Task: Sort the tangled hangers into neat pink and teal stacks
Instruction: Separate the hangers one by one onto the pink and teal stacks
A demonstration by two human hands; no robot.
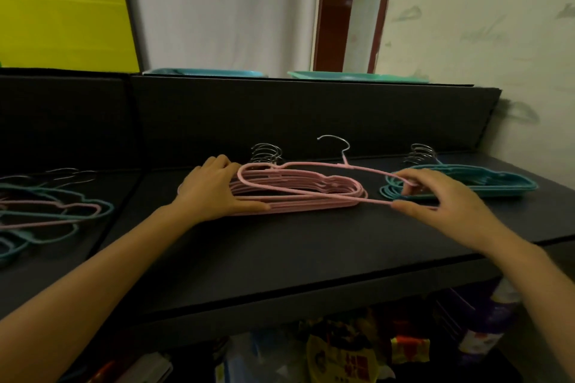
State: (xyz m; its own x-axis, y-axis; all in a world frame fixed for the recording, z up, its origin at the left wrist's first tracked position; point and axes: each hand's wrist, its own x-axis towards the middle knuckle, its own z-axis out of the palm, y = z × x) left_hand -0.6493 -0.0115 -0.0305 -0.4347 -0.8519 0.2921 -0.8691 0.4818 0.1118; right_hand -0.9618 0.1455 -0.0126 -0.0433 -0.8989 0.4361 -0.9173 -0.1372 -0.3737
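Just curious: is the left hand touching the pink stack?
Touching. Head view: the left hand lies against the pink stack, thumb along its front.

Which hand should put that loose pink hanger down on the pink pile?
The right hand: it pinches the loose pink hanger right over the pile. The left hand only rests on the pink pile.
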